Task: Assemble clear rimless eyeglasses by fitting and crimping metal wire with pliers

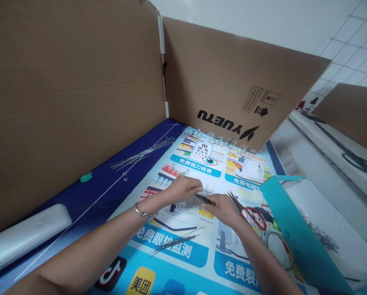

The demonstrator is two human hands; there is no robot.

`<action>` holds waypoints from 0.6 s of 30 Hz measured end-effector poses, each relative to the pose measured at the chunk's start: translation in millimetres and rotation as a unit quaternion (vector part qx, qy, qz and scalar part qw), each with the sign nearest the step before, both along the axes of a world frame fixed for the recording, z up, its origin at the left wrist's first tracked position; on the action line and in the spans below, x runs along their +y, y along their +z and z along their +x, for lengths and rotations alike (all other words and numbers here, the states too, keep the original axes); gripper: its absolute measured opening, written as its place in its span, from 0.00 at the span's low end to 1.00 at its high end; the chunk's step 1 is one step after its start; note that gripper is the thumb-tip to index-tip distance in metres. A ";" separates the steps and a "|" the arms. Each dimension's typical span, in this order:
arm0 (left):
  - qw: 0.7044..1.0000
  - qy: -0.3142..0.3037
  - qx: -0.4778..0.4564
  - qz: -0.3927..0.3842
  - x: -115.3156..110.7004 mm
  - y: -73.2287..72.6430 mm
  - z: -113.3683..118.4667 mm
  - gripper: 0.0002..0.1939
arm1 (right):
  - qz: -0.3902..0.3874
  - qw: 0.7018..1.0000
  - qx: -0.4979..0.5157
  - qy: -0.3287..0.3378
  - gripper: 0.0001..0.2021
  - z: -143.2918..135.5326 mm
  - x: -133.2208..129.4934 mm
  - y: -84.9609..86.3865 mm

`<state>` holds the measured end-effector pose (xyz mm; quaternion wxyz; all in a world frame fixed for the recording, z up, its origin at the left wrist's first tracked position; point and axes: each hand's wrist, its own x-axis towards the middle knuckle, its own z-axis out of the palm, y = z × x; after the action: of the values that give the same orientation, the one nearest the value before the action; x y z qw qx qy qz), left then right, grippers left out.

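Observation:
My left hand [186, 187] is closed in a pinch over the printed mat; what its fingertips hold is too small to make out. Close to those fingertips are the dark jaws of a pair of pliers [205, 200], whose handles sit in my closed right hand [224, 209]. Thin clear strands show around the jaws. Scissors with red handles [254, 218] lie just right of my right hand. Below my hands rests a small bundle of thin wires [175, 242]. A longer wire bundle [143, 153] lies to the upper left on dark blue.
Tall cardboard panels [232, 82] stand at the left and back, with small clear pieces [223, 139] heaped along the base. On the right, a teal-edged white box [334, 217] holds many short wires [321, 235]. A roll of tape [278, 248] and a white case [30, 235] lie nearby.

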<state>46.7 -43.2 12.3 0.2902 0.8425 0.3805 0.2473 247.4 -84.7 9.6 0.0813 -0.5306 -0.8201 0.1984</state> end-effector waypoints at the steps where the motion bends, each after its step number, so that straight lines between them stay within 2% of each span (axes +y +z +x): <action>1: 1.000 -0.008 0.004 0.006 -0.3 0.0 0.0 0.11 | -0.033 0.999 0.022 0.000 0.15 1.4 0.9 0.0; 7: 0.998 -0.043 0.034 0.031 -3.5 1.2 0.4 0.12 | -0.182 0.975 0.125 0.000 0.18 10.5 8.2 -4.6; 13: 0.993 -0.088 0.043 0.059 -6.2 -0.5 -0.2 0.14 | -0.287 0.946 0.145 0.022 0.18 17.2 13.3 5.9; 16: 0.991 -0.104 0.036 0.077 -6.6 -3.0 -0.6 0.14 | -0.324 0.933 0.150 0.040 0.18 19.6 15.3 6.9; 18: 0.990 -0.105 0.029 0.091 -5.9 -5.9 -0.5 0.13 | -0.311 0.938 0.148 0.045 0.19 19.9 15.2 4.4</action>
<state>46.2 -49.2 6.4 0.2254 0.9076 0.2740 0.2243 267.3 -69.4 14.0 0.0235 -0.4568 -0.7193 0.5228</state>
